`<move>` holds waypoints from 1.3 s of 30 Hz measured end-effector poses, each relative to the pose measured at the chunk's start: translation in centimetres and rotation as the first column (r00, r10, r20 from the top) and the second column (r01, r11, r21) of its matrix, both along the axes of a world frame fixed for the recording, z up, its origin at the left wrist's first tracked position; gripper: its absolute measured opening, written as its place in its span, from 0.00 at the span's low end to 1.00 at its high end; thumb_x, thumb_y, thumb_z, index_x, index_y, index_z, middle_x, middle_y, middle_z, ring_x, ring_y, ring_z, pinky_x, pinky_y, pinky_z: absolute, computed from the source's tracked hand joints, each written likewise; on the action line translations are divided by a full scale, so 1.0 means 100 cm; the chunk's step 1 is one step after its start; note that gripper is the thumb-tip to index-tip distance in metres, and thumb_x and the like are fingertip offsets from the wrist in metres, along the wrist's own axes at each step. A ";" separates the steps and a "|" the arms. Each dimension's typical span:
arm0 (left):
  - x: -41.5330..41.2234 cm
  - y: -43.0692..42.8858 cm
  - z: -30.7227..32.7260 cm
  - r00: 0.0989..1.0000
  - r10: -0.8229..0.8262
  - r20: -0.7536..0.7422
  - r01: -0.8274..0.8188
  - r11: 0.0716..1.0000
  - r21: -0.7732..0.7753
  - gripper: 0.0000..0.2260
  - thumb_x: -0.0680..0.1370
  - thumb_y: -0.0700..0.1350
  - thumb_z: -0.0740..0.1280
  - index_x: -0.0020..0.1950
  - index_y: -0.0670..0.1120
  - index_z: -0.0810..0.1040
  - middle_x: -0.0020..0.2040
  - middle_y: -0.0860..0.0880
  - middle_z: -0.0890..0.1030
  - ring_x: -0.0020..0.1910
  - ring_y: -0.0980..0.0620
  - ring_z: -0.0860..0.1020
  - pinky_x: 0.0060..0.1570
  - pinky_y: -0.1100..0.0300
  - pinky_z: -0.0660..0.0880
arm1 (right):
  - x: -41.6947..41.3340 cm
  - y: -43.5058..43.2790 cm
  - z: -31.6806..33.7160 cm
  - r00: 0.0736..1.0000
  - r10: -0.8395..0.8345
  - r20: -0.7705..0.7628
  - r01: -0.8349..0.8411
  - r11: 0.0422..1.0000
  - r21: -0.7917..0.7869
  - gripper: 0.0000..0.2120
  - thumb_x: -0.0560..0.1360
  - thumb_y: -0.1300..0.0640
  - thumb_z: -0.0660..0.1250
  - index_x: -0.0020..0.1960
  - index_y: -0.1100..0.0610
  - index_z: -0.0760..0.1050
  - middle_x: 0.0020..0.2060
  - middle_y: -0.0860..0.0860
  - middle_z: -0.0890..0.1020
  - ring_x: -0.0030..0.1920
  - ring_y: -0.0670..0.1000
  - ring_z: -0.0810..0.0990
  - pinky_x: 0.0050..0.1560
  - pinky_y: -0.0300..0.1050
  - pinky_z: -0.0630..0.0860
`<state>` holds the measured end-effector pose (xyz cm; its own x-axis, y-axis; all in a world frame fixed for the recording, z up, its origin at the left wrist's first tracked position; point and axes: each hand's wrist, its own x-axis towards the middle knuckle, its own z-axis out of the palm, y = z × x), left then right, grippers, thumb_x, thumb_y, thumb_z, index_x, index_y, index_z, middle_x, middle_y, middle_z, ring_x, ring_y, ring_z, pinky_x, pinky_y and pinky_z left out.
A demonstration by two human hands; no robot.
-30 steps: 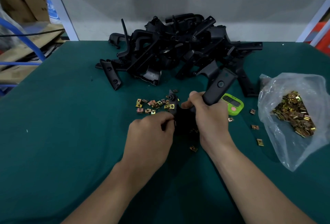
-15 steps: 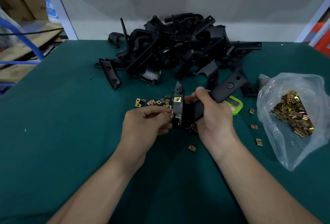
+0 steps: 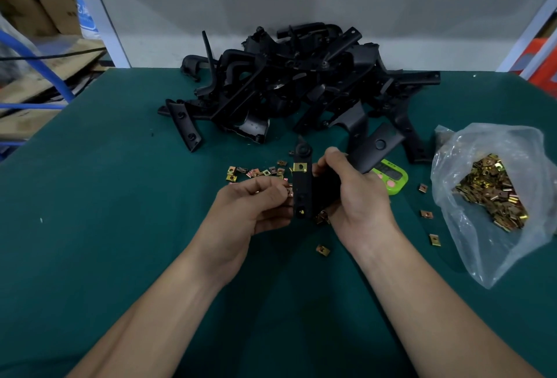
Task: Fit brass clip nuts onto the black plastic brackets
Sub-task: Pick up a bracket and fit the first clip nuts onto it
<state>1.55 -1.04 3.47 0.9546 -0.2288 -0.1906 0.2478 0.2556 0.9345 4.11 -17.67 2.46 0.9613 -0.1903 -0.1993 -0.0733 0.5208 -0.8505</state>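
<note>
The green table [image 3: 90,226] fills most of what's in front of me. At its far side lies a tangled pile of brackets [image 3: 301,82], black and too interlocked to count. To the right slumps one clear bag [image 3: 470,242], open, with a heap of brass nuts inside.

Both forearms reach in from the near edge. The right hand [image 3: 358,196] has its fingers wrapped around one bracket [image 3: 301,190], held just above the table with one leg standing upright and the other slanting off to the right. The left hand [image 3: 250,211] has thumb and forefinger closed in a pinch on a clip nut [image 3: 288,192], mostly hidden, touching the bracket's left edge.

One green timer [image 3: 391,177] sits partly behind the right hand. One fitted nut [image 3: 300,167] is already on the upright leg. Roughly a dozen loose nuts [image 3: 256,172] lie scattered beyond the left hand, three stray nuts [image 3: 426,214] lie between timer and bag, and a single nut [image 3: 322,250] lies nearer me.
</note>
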 end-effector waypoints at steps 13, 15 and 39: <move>-0.001 0.002 -0.001 0.999 -0.034 0.027 0.034 0.999 0.006 0.02 0.73 0.41 0.73 0.41 0.47 0.85 0.42 0.44 0.84 0.41 0.49 0.84 0.42 0.60 0.81 | -0.003 0.001 0.006 0.997 -0.075 0.030 0.078 0.991 -0.112 0.16 0.79 0.56 0.71 0.33 0.53 0.81 0.32 0.50 0.83 0.35 0.47 0.82 0.36 0.43 0.79; -0.001 0.001 -0.004 0.998 -0.022 0.053 0.019 0.999 0.046 0.03 0.76 0.37 0.72 0.44 0.44 0.83 0.41 0.43 0.84 0.41 0.48 0.83 0.42 0.60 0.81 | -0.003 0.002 0.006 0.988 -0.108 0.107 0.126 0.975 -0.182 0.15 0.79 0.57 0.70 0.33 0.52 0.80 0.31 0.50 0.82 0.34 0.48 0.82 0.37 0.43 0.79; -0.003 0.005 0.002 0.887 -0.434 0.157 0.369 0.871 0.324 0.21 0.76 0.31 0.69 0.67 0.41 0.73 0.37 0.38 0.84 0.28 0.47 0.77 0.35 0.58 0.77 | -0.005 0.006 0.000 1.000 0.013 -0.005 -0.014 0.956 -0.294 0.12 0.78 0.55 0.70 0.38 0.59 0.78 0.27 0.54 0.78 0.27 0.51 0.77 0.27 0.43 0.75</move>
